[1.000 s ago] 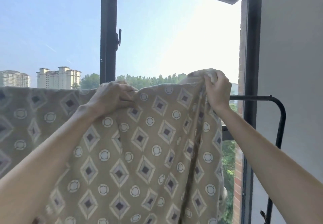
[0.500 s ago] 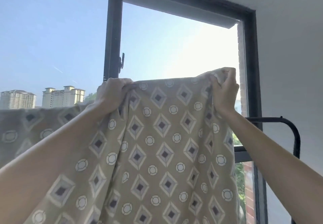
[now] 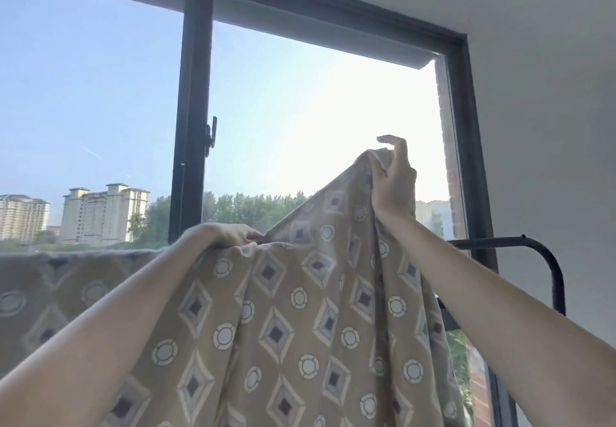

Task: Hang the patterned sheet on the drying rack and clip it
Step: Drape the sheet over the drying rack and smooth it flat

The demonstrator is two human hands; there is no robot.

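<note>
R hand [image 3: 395, 183] raised higher, pinching soft diamond-print sheet [image 3: 300, 326] corner, L hand [image 3: 221, 234] gripping edge

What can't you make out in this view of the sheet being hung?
All in the head view:
- Most of the drying rack: the patterned sheet covers its top bar; only the right end shows.
- The sheet's lower edge: cut off by the picture's bottom edge.
- Clips: none in view.
- Fingertips of the left hand: tucked into the fabric.
- Grip of the right hand: partly hidden behind the raised corner.
</note>
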